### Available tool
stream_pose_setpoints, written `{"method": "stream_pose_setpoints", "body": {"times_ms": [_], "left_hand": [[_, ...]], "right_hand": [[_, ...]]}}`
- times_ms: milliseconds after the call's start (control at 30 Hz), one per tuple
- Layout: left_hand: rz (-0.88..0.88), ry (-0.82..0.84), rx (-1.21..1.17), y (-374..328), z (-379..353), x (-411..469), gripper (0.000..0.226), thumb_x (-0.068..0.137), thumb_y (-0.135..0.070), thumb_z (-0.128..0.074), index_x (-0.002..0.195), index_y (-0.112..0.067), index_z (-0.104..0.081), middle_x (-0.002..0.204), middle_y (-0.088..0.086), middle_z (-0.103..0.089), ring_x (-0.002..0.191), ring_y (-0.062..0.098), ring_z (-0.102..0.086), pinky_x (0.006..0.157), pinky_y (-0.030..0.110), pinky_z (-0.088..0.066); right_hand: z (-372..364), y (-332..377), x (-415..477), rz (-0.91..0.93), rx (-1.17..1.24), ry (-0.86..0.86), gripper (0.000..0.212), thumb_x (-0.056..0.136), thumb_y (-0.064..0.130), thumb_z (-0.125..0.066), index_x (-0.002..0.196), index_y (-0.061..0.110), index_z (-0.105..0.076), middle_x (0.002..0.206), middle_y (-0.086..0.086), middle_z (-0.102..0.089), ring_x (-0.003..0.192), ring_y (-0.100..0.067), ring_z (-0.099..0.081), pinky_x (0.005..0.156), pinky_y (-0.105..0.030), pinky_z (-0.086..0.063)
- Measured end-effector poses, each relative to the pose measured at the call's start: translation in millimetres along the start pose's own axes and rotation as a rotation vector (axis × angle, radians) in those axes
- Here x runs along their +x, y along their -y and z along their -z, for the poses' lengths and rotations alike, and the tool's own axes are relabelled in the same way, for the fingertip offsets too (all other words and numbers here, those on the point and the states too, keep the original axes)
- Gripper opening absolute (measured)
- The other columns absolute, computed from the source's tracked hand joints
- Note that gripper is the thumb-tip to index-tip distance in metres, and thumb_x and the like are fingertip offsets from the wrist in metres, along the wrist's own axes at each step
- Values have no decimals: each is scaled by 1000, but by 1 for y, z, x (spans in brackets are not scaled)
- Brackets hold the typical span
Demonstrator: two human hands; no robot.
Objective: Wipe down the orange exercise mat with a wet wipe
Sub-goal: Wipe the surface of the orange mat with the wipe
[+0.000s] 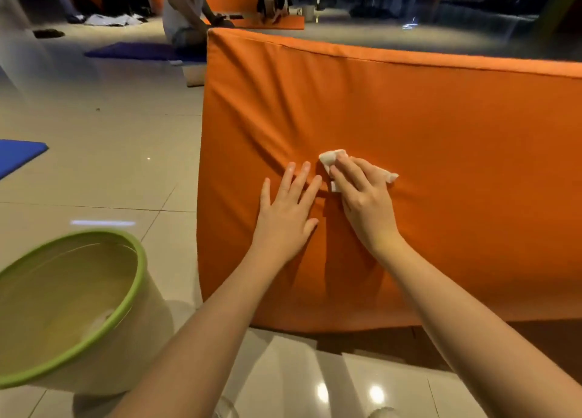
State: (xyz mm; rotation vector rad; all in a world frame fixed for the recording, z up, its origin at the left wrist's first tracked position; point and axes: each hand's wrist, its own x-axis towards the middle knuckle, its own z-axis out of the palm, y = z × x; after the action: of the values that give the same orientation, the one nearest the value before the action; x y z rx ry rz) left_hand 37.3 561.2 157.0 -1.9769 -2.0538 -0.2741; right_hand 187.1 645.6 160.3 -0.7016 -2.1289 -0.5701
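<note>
The orange exercise mat (pixel 441 128) stands upright on its edge on the tiled floor and fills the right half of the view. Its fabric is creased around my hands. My left hand (pixel 288 211) lies flat against the mat's face with straight, spread fingers. Just to its right, my right hand (pixel 365 197) presses a crumpled white wet wipe (pixel 330 157) onto the mat; the wipe pokes out above the fingers and to the right of the hand.
A white bin with a green rim (pixel 138 269) stands at the lower left, a used wipe inside. A blue mat (pixel 19 154) lies at the left edge. Further back a person (pixel 185 11) sits by a purple mat (pixel 138 50), with more orange mats behind.
</note>
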Motion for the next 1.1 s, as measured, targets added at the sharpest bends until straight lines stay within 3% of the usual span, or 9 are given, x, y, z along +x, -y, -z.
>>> {"method": "stream_pose_setpoints", "body": {"times_ms": [67, 167, 367, 600, 667, 767, 833, 1000, 1100], "left_hand": [[80, 65, -90, 4, -21, 1, 79, 98, -55, -41, 156, -29, 6, 164, 0, 15, 150, 24, 15, 120, 53, -4], [100, 197, -138, 11, -59, -13, 82, 97, -59, -39, 155, -29, 11, 162, -1, 20, 150, 24, 16, 121, 52, -5], [108, 401, -113, 23, -129, -24, 84, 95, -61, -42, 155, -31, 10, 162, -1, 21, 150, 26, 14, 120, 50, -6], [92, 600, -76, 23, -198, -29, 87, 95, -55, -50, 155, -29, 8, 162, 0, 22, 150, 28, 14, 120, 51, -8], [70, 671, -65, 24, -214, -31, 90, 94, -54, -52, 155, -29, 8, 162, 0, 22, 150, 28, 15, 119, 51, -9], [30, 786, -71, 23, -236, -37, 99, 89, -56, -59, 156, -27, 8, 162, -1, 21, 150, 28, 15, 119, 52, -11], [12, 830, -59, 23, -245, -40, 104, 86, -57, -64, 156, -26, 8, 162, -3, 19, 150, 28, 14, 119, 52, -13], [-27, 863, 38, 25, -260, -36, 102, 89, -56, -60, 156, -23, 10, 163, -2, 16, 151, 28, 8, 119, 52, -14], [-27, 826, 75, 21, -265, -38, 92, 96, -51, -51, 155, -19, 11, 164, 2, 16, 150, 31, 6, 119, 52, -16]], "right_hand": [[-15, -8, 16, -58, 17, 11, 34, 92, 4, -46, 119, -3, -65, 125, -21, -63, 117, -30, -42, 94, -46, -50], [-39, -4, -5, -106, 37, 46, 36, 83, -6, -65, 119, -3, -65, 125, -22, -63, 116, -31, -44, 95, -46, -49], [-78, 12, -118, -85, 83, 452, 57, 69, 6, -84, 123, 5, -66, 132, -16, -60, 116, -37, -61, 99, -41, -38], [-126, 22, -155, -229, 161, 776, 68, 53, 5, -94, 116, 6, -70, 126, -14, -64, 107, -35, -65, 84, -41, -56], [-137, 24, -165, -296, 200, 880, 66, 61, 3, -89, 123, 6, -65, 134, -15, -59, 114, -36, -62, 87, -42, -55], [-151, 29, -187, -343, 233, 1062, 61, 92, 9, -63, 147, 14, -39, 159, -7, -25, 141, -31, -32, 110, -41, -41], [-155, 30, -195, -339, 236, 1152, 57, 98, 9, -53, 150, 19, -30, 162, 0, -12, 145, -25, -20, 111, -38, -36], [-155, 28, -211, -365, 351, 1151, 45, 99, 10, -45, 144, 15, -38, 161, 1, -20, 146, -23, -19, 106, -40, -37], [-155, 25, -213, -393, 379, 1149, 50, 100, 24, -47, 147, 15, -34, 161, -1, -21, 148, -26, -18, 111, -42, -32]]}}
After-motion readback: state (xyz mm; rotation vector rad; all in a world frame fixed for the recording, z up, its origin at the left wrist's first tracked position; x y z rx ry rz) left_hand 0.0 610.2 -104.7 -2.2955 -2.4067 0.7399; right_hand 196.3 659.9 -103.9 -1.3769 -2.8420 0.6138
